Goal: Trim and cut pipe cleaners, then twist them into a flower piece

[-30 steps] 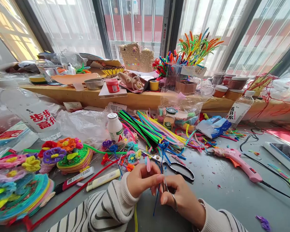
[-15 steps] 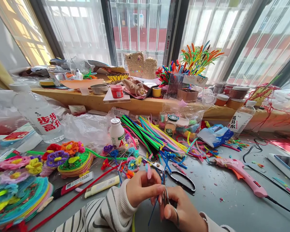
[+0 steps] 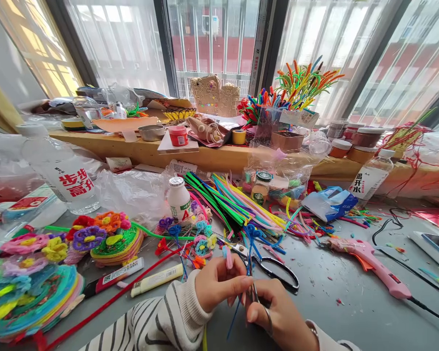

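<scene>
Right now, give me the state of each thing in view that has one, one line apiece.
Left hand: closed on a blue stem.
Right hand: closed on a small metal tool; blades open or shut, unclear.
Black-handled scissors: lying down, partly hidden.
Glue gun: on its side, cord attached.
Left water bottle: capped, upright.
Right water bottle: capped.
White bottle: capped, upright.
Glass jar: closed, upright.
Red tub: closed.

left hand [image 3: 219,287]: pinching blue stem [image 3: 233,320] | right hand [image 3: 283,314]: gripping metal tool [image 3: 255,294] | pink glue gun [image 3: 382,268]: on table [image 3: 314,314]
</scene>
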Motion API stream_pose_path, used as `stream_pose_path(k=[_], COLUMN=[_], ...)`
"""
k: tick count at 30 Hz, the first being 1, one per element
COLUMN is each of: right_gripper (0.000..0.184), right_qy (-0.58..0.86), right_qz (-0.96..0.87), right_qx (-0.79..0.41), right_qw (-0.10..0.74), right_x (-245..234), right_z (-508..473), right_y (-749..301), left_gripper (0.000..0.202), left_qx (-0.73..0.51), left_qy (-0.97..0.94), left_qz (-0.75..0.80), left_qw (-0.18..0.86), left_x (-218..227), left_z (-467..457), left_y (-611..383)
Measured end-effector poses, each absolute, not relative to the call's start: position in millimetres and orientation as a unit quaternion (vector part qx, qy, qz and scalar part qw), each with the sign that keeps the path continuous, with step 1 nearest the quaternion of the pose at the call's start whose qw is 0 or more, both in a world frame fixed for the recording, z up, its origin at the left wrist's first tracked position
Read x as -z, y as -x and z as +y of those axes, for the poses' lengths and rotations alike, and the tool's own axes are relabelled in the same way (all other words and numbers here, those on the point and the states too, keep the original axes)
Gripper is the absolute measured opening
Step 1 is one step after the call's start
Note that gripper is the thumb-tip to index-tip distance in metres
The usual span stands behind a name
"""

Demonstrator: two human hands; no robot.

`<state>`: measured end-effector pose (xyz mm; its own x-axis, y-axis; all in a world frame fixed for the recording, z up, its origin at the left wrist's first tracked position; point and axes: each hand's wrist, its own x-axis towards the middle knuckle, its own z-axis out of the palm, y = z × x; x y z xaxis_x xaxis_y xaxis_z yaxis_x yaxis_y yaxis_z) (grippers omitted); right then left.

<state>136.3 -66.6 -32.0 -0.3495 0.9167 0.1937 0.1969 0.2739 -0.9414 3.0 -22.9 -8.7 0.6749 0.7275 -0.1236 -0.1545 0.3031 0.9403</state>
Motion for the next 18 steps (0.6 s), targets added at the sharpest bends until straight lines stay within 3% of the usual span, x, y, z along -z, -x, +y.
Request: stream_pose_path(k=[10, 18], right_gripper=[0.063, 0.061], right_qy=[0.485, 0.445], right_qz=[-0.673, -0.677], right_qx=[-0.400, -0.434], right_qw=[0.389, 0.394], right_x=[40.6, 35.0], right_z=[-64.7, -66.8], right_y=[-135.7, -135.8], left_gripper=[0.032, 0.030], left_qx=[-0.291, -0.300], left_qy=[-0.525, -0.536], left_qz=[0.300, 0.296], left_qw=[0.742, 0.732], left_x=[8.2, 3.9], left_z=[-24.0, -23.6], left_y=[-4.2, -4.8])
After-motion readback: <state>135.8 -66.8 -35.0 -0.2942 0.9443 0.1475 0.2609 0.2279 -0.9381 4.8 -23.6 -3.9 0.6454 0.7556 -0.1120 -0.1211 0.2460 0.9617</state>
